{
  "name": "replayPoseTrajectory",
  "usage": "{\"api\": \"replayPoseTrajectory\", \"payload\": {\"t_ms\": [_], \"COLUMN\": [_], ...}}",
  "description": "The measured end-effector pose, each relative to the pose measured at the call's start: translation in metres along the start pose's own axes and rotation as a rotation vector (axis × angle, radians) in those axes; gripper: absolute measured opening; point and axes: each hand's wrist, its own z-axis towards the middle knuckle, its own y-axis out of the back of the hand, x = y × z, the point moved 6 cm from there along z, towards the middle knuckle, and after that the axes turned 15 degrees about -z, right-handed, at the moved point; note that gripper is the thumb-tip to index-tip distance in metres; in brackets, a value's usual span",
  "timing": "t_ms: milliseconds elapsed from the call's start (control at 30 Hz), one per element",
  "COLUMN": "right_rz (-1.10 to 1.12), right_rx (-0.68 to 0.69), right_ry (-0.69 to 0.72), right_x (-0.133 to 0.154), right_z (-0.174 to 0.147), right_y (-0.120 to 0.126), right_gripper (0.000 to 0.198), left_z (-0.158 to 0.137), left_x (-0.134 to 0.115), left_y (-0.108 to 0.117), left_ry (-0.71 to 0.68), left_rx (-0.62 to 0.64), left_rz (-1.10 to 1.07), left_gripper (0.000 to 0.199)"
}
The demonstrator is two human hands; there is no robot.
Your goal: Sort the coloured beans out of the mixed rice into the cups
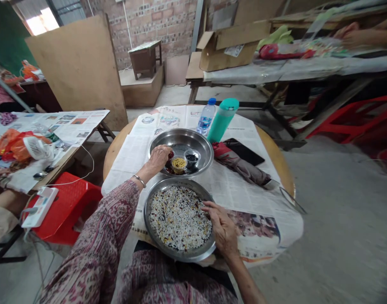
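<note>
A steel basin [198, 254] near my lap holds a spread of mixed white, black, yellow and dark red grains. My right hand [224, 230] is at its right rim, with fingers apart and fingertips over the grains. Beyond it stands a second steel basin [206, 166]. My left hand [160, 158] reaches over that basin's left side, fingers closed beside a cup of dark red beans [171, 155]; whatever is between the fingertips is hidden. Close by are a clear cup of yellow grains [178, 164] and a cup of black beans [191, 158]. Some dark red bits lie loose there.
Newspaper [244, 198] covers the round table. Behind the basins stand a water bottle [206, 116] and a teal bottle [223, 120]. A folded umbrella [244, 166] and a black phone [246, 152] lie at right. A red stool [69, 207] with a power strip [41, 207] is at left.
</note>
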Motion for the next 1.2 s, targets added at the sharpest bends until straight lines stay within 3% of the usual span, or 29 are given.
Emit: {"api": "replayPoseTrajectory", "payload": {"t_ms": [233, 367, 600, 700, 833, 967, 1033, 1200], "right_rz": [-0.006, -0.005, -0.045, -0.162, -0.614, -0.858, -0.857, -0.925], "right_rx": [0.004, -0.005, -0.028, -0.04, -0.032, 0.033, 0.107, 0.272], "right_ry": [0.0, 0.024, 0.079, 0.178, 0.417, 0.573, 0.594, 0.482], "right_x": [-0.001, 0.003, 0.004, 0.011, 0.039, 0.063, 0.066, 0.059], "right_z": [0.0, 0.001, 0.001, 0.001, -0.001, 0.004, 0.01, 0.013], "right_y": [-0.001, 0.001, 0.002, 0.004, 0.005, -0.009, -0.024, -0.064], "right_gripper": [0.044, 0.043, 0.041, 0.04, 0.026, 0.027, 0.031, 0.054], "left_z": [-0.005, -0.055, -0.181, -0.195, -0.19, -0.189, -0.187, -0.185], "left_x": [-0.003, -0.032, -0.087, -0.086, -0.075, -0.08, -0.078, -0.053], "left_y": [0.008, 0.012, -0.053, -0.076, -0.083, -0.081, -0.075, -0.057], "left_ry": [-0.034, -0.237, -0.529, -0.46, -0.25, -0.239, -0.197, 0.027], "left_rx": [-0.071, -0.169, 0.298, 0.417, 0.383, 0.345, 0.267, 0.045], "left_rz": [-0.031, -0.133, -0.164, -0.111, -0.083, -0.062, -0.037, -0.025], "left_gripper": [0.034, 0.029, 0.023, 0.018, 0.023, 0.028, 0.025, 0.028]}}
